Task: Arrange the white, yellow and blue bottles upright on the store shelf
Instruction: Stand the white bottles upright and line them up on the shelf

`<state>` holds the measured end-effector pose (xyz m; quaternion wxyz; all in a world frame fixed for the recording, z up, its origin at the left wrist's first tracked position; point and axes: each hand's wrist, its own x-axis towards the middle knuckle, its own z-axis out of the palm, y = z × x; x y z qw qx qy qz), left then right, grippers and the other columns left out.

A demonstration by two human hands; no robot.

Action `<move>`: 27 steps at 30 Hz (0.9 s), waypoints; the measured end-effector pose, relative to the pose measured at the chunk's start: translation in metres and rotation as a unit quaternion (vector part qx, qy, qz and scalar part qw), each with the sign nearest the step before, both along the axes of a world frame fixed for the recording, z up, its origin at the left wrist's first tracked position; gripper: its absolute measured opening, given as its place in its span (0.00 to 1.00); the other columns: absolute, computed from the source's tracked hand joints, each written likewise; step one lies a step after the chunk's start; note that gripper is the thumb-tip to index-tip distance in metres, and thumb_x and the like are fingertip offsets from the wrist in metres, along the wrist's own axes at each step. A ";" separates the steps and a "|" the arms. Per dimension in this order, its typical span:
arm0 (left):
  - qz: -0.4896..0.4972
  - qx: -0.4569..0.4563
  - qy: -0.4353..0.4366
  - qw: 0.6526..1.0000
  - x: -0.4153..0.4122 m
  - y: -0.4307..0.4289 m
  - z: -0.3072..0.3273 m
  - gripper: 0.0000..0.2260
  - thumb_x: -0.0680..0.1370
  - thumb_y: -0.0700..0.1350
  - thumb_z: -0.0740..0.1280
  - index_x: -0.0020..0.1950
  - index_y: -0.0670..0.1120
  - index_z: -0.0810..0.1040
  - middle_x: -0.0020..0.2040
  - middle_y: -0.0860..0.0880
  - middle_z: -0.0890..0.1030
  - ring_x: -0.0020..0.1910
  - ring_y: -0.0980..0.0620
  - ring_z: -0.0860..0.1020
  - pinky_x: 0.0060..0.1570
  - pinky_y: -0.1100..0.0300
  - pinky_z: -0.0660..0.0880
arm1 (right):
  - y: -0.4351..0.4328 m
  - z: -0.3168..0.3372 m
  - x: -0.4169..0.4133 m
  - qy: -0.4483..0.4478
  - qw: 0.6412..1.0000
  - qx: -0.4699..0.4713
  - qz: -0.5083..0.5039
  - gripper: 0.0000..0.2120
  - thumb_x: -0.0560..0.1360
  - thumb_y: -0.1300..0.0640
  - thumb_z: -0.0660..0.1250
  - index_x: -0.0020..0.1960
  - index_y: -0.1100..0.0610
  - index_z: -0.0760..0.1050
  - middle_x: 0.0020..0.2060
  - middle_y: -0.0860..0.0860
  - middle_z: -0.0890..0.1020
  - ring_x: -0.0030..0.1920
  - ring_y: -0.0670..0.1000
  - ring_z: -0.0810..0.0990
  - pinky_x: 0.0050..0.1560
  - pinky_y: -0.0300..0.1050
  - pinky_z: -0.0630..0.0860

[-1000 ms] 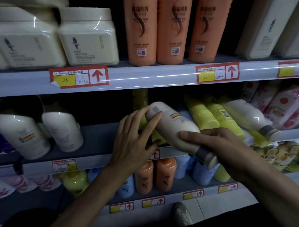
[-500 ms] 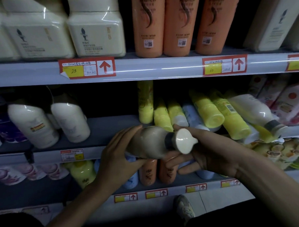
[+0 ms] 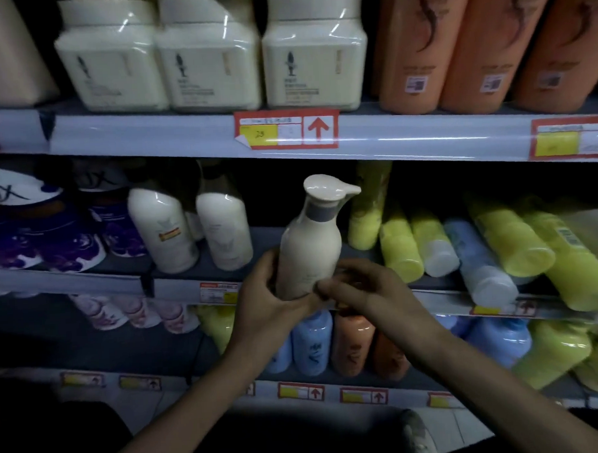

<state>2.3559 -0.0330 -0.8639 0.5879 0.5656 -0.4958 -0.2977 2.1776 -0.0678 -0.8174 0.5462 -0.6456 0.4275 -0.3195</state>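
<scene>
White bottle (image 3: 309,253) held upright, spout pointing right, left hand (image 3: 263,296) and right hand (image 3: 365,292) gripping its base.

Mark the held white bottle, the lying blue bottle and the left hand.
white bottle (image 3: 309,256), head view, on its body below the grey collar.
blue bottle (image 3: 468,248), head view, on its side wall.
left hand (image 3: 264,296), head view, on its back.

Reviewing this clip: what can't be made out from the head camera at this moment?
1. Base of the white bottle: covered by the left hand and right hand, so it is unclear whether the bottle rests on the shelf.
2. Print on the white bottle: too dim and blurred to read.
3. Right price tag: cut off by the frame's right edge.
4. Far-right yellow bottle: also cut off by that edge.
</scene>
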 end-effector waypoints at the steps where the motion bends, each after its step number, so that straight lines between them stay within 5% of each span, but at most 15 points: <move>1: 0.011 -0.001 0.010 1.000 0.003 -0.003 0.000 0.33 0.63 0.45 0.86 0.63 0.60 0.76 0.59 0.60 0.85 0.60 0.58 0.83 0.51 0.58 0.82 | -0.002 -0.002 0.010 -0.008 1.000 -0.017 0.005 0.18 0.75 0.52 0.77 0.63 0.52 0.81 0.50 0.48 0.88 0.52 0.45 0.86 0.49 0.40 0.82; 5: 0.062 -0.018 0.046 0.997 0.012 -0.018 0.003 0.35 0.61 0.50 0.83 0.63 0.63 0.71 0.62 0.59 0.84 0.61 0.59 0.83 0.51 0.60 0.82 | -0.017 -0.002 0.046 -0.010 0.997 -0.072 -0.030 0.26 0.69 0.52 0.83 0.64 0.51 0.79 0.51 0.43 0.87 0.49 0.36 0.84 0.47 0.33 0.80; 9: 0.079 -0.041 0.023 0.996 0.019 -0.034 0.010 0.35 0.64 0.46 0.80 0.68 0.54 0.70 0.62 0.56 0.83 0.60 0.59 0.83 0.50 0.60 0.82 | -0.038 -0.001 0.070 -0.061 0.994 -0.058 -0.076 0.26 0.67 0.58 0.84 0.62 0.54 0.80 0.50 0.49 0.87 0.48 0.45 0.87 0.49 0.46 0.86; 12: 0.113 -0.032 -0.013 0.993 0.024 -0.043 0.009 0.33 0.68 0.44 0.78 0.70 0.53 0.71 0.62 0.56 0.82 0.59 0.59 0.82 0.52 0.51 0.84 | -0.048 -0.006 0.080 -0.102 0.990 -0.053 -0.076 0.20 0.68 0.62 0.83 0.58 0.57 0.83 0.46 0.50 0.89 0.46 0.48 0.88 0.45 0.42 0.85; 15: 0.151 -0.014 -0.083 0.985 0.026 -0.044 0.006 0.30 0.72 0.48 0.75 0.73 0.59 0.71 0.65 0.58 0.81 0.62 0.56 0.81 0.54 0.46 0.83 | -0.057 -0.014 0.091 -0.124 0.989 -0.051 -0.067 0.19 0.69 0.64 0.81 0.58 0.58 0.83 0.49 0.51 0.89 0.50 0.47 0.88 0.51 0.45 0.85; 20: 0.174 0.010 -0.066 0.982 0.031 -0.041 0.001 0.25 0.76 0.46 0.70 0.72 0.59 0.72 0.65 0.59 0.81 0.63 0.58 0.81 0.59 0.50 0.82 | -0.078 -0.028 0.108 -0.108 0.987 -0.086 -0.084 0.22 0.68 0.63 0.82 0.61 0.59 0.83 0.52 0.52 0.88 0.53 0.50 0.87 0.55 0.51 0.85; 24: 0.172 0.058 -0.020 0.983 0.035 -0.041 0.001 0.20 0.78 0.38 0.71 0.61 0.61 0.74 0.51 0.67 0.79 0.52 0.74 0.78 0.50 0.74 0.75 | -0.100 -0.044 0.121 -0.086 0.986 -0.079 -0.124 0.20 0.66 0.57 0.84 0.55 0.59 0.83 0.47 0.53 0.89 0.50 0.54 0.88 0.52 0.61 0.85; 27: 0.165 0.088 -0.016 0.982 0.035 -0.046 0.001 0.20 0.79 0.37 0.68 0.65 0.59 0.75 0.54 0.63 0.81 0.53 0.69 0.80 0.52 0.68 0.76 | -0.109 -0.046 0.133 -0.070 0.983 -0.081 -0.148 0.21 0.64 0.52 0.85 0.52 0.59 0.84 0.44 0.52 0.89 0.47 0.51 0.89 0.50 0.59 0.86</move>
